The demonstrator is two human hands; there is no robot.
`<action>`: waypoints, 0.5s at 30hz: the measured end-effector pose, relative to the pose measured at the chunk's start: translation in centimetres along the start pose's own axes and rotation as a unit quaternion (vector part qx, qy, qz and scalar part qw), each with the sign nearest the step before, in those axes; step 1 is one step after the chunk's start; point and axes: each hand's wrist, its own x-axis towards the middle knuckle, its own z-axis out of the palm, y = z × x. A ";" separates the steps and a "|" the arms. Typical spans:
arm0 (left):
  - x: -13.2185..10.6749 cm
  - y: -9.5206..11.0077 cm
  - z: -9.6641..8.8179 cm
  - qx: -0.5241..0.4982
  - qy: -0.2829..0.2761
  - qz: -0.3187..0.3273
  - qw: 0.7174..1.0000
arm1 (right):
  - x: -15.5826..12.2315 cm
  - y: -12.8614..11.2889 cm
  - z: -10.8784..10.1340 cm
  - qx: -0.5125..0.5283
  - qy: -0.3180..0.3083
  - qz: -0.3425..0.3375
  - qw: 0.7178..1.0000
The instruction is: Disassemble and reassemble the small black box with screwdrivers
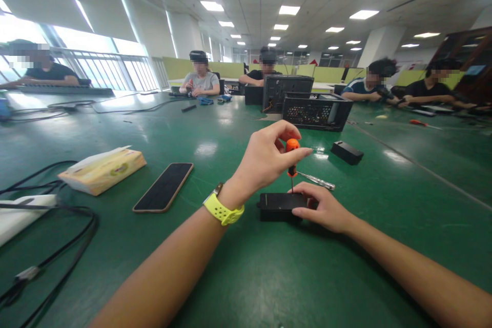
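My left hand (269, 151), with a yellow-green watch strap (223, 212) on its wrist, is around the handle of an orange and black screwdriver (292, 144). Its thumb lies across the front of the handle and the fingers curl behind. The screwdriver stands upright, its shaft running down to the top of a small black box (279, 206); the tip's exact seat is too small to make out. At the box's right end, my right hand (321, 206) grips it between thumb and fingers. Just behind that hand lies a second, clear-handled screwdriver (317, 181).
Another black box (347, 152) lies to the right. Left of my arm are a phone (164, 188), a tissue pack (103, 169) and black cables (82, 243). Black computer cases (317, 111) stand further back on the green table (230, 277). Several people sit around it.
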 end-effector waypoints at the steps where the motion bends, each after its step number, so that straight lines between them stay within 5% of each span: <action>1: 0.0 -0.1 0.1 -0.003 0.002 0.003 1.000 | 0.0 0.0 0.0 0.001 -0.001 0.000 1.000; 8: 0.1 -0.2 0.0 0.009 0.035 0.015 0.999 | 0.0 0.1 0.1 0.001 -0.002 -0.002 1.000; 15: 0.0 -0.1 0.0 0.009 0.011 0.007 1.000 | -0.1 0.1 0.0 -0.007 -0.002 -0.006 1.000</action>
